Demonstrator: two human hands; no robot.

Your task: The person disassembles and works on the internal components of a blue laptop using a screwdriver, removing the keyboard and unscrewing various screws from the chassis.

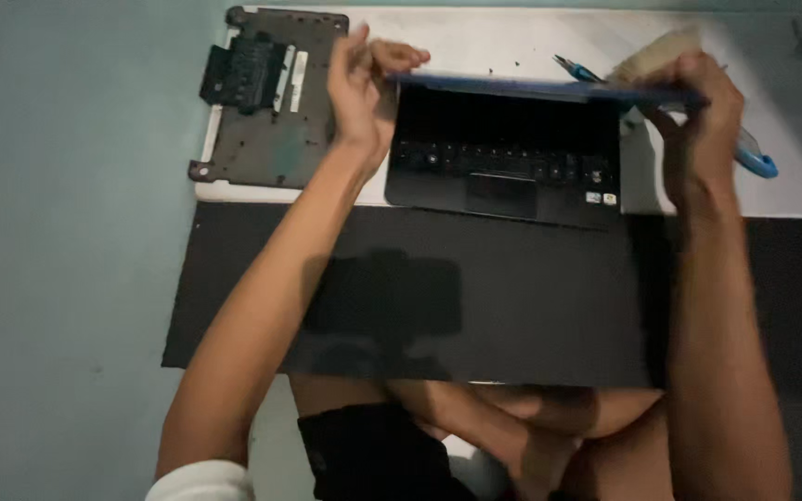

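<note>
An open black laptop (pixel 503 176) lies on the floor at the far edge of a black mat (pixel 475 297), keyboard and touchpad showing. Its lid (pixel 549 90) stands tilted up, seen edge-on as a thin blue-black strip. My left hand (pixel 364 88) grips the lid's left corner. My right hand (pixel 693 121) grips the lid's right corner. Both arms reach forward over the mat.
A detached dark grey laptop bottom cover (pixel 271 102) lies at the back left on a white sheet (pixel 512 37). A blue-handled tool (pixel 754 162) and a pale brush (pixel 652 51) lie behind my right hand. My crossed legs sit below the mat. Teal floor spreads to the left.
</note>
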